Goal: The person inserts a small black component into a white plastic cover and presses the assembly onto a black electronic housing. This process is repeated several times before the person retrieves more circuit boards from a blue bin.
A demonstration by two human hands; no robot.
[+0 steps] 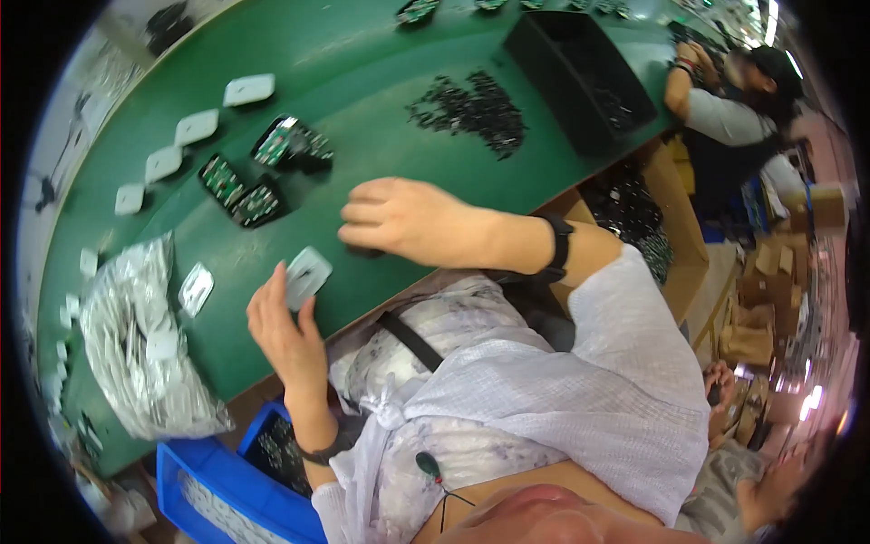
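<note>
My left hand (288, 340) is at the table's near edge, with a pale, translucent plastic cover (310, 275) between its thumb and fingers. Just to the right, my right hand (399, 218) is curled palm-down over the green table. A sliver of something dark (365, 252) shows under its fingers; most of it is hidden. Beyond the hands lie black housings with green circuit boards (237, 192), and a second group of them (292, 145) a bit farther off. Another white cover (196, 289) rests to the left of my left hand.
White covers (198, 127) line the left side, near a clear plastic bag (136, 344). Small black parts (476, 109) are heaped by a black box (526, 54). A blue bin (195, 494) and a cardboard box (684, 218) flank me. Another person (734, 118) works at far right.
</note>
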